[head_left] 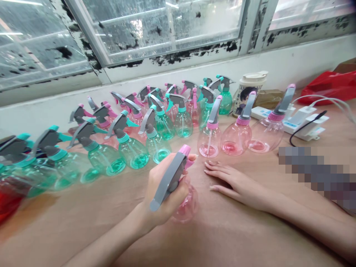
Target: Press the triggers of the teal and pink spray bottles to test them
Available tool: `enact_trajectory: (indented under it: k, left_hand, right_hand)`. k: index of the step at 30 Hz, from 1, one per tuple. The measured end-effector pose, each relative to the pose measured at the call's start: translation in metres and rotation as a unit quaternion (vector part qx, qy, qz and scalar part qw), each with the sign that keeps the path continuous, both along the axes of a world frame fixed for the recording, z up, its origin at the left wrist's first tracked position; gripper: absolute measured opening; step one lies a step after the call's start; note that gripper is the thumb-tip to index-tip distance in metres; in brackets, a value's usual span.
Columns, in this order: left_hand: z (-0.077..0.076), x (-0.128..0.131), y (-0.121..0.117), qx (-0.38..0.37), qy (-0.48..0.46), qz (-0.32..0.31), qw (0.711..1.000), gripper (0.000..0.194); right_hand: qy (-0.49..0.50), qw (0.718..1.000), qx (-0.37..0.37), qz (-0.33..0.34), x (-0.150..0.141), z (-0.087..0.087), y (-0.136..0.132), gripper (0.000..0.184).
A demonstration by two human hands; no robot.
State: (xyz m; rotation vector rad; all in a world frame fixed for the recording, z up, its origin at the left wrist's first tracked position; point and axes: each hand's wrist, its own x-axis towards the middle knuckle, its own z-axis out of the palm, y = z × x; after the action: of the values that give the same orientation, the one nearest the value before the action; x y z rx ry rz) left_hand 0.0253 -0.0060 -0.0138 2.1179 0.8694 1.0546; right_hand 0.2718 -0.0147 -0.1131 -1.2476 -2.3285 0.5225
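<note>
Gripping a clear pink plastic spray bottle with grey-and-pink trigger head (187,204): left hand (167,189), closed around its neck. Bottle stands on brown tabletop (222,237), front centre. Right hand (232,181) open, palm down beside it.

The person's body shows as two bare arms. The left grip (155,181) is a bare human hand, its smooth back narrowing into a slim wrist and a slender left forearm (119,237) that widens gently towards the lower edge of the view. The right grip (239,181), also a bare hand, has long, slim fingers (222,172) that taper towards their tips, with nails (214,188) reaching a little past the fingertips and smooth in outline. The right forearm (303,215) is likewise bare and slender, broadening away from the wrist; both look smooth, though fine surface detail is softened by blur.
</note>
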Motion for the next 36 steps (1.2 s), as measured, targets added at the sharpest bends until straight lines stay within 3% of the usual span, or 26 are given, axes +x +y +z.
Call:
enact_trajectory:
  k: [13, 22, 30, 36]
  left_hand:
    - [0.0021, 0.0006, -0.0015, -0.010, 0.011, 0.018, 1.000, 0.037]
    - [0.0034, -0.0048, 0.0017, 0.017, 0.042, 0.023, 0.999, 0.009]
    - [0.0051, 0.0004, -0.0015, -0.017, 0.018, 0.020, 0.999, 0.029]
    - [0.0048, 0.0014, -0.0018, -0.011, 0.020, 0.024, 0.999, 0.032]
  right_hand:
    - [-0.013, 1.000, 0.004, 0.001, 0.0006, 0.0002, 0.0000, 0.053]
    - [-0.015, 1.000, 0.011, 0.004, -0.0008, 0.0006, 0.0002, 0.052]
    - [-0.023, 0.999, 0.023, 0.005, 0.0005, -0.0021, -0.0012, 0.053]
    - [-0.028, 0.999, 0.036, -0.010, -0.0026, -0.0039, -0.0043, 0.051]
